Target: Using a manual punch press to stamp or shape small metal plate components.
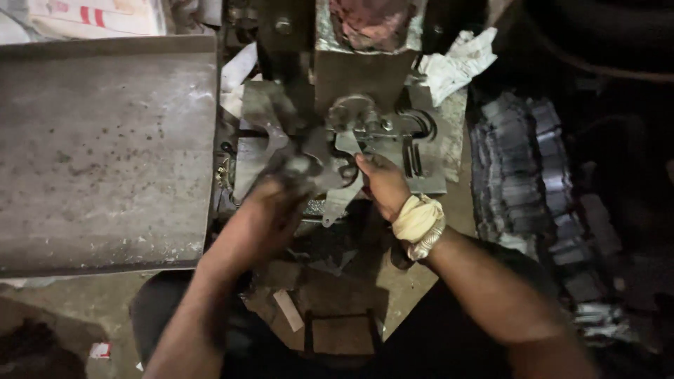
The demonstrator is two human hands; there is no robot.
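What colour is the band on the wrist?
The wrist wrap on the right hand is cream-yellow; the head view shows it.

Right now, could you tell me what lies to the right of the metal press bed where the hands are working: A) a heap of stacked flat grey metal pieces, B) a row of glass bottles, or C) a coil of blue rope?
A: the heap of stacked grey metal pieces lies right of the press bed, beyond the right hand.

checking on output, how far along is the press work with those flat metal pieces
Looks done: rows of flat metal pieces stacked beside the press. In hand: the right hand pinches a flat metal blank at the die; the blurred left hand is at its left side. How many are left cannot be seen.
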